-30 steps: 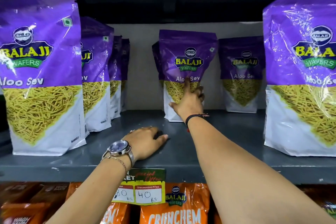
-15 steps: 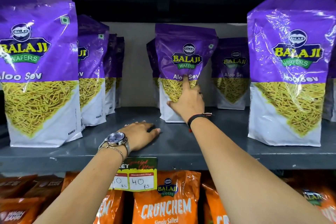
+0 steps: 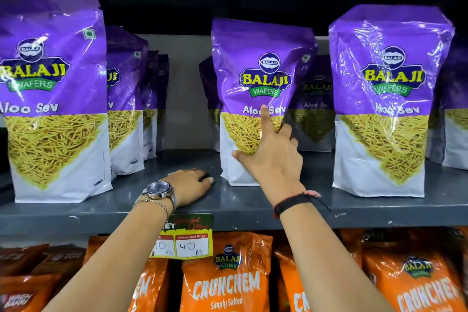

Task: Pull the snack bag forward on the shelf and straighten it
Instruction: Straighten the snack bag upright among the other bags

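Far left, a purple Balaji Wafers Aloo Sev bag (image 3: 54, 99) at the shelf (image 3: 253, 208) edge. My left hand (image 3: 188, 187) lies flat, palm down, holding nothing. Price tag (image 3: 188, 242) reads "40 RS". My right hand (image 3: 272, 152) grips the middle Aloo Sev bag (image 3: 258, 78), index finger up its front, mid-shelf. Orange Crunchem bags (image 3: 225, 284) below.

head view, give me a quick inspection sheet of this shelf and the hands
surface: grey metal shelf, paint chipped along the front edge
job's things: middle purple snack bag upright, set further back than the front bags left and right
clutter: more purple bags behind; price tag on the edge; orange bags below
hands: right hand spread on the middle bag's front and side; left hand flat on the shelf, empty
cables: nothing seen
surroundings: dark above the shelf
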Tool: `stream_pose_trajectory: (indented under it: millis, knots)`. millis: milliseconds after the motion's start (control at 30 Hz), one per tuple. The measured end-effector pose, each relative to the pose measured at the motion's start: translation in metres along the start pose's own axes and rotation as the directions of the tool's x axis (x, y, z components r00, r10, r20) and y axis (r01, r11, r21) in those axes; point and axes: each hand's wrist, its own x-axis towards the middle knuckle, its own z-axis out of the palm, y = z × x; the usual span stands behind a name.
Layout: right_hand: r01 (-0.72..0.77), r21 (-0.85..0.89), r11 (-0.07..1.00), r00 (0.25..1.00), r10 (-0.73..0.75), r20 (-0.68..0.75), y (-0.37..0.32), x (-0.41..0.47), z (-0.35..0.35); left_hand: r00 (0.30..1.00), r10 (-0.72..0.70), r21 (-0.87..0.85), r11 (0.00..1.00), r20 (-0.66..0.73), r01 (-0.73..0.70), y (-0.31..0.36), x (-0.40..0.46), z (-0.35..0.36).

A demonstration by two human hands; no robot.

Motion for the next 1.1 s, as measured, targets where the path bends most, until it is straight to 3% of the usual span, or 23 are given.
stream_pose_trajectory:
  millis: [1100]
  knots:
    - [0.023,-0.057,0.998,0.999,-0.025,-0.022,-0.015,-0.053,-0.037,0.999,0.005,-0.059,0.998,-0.044,-0.007,-0.005,0.002,0.003]
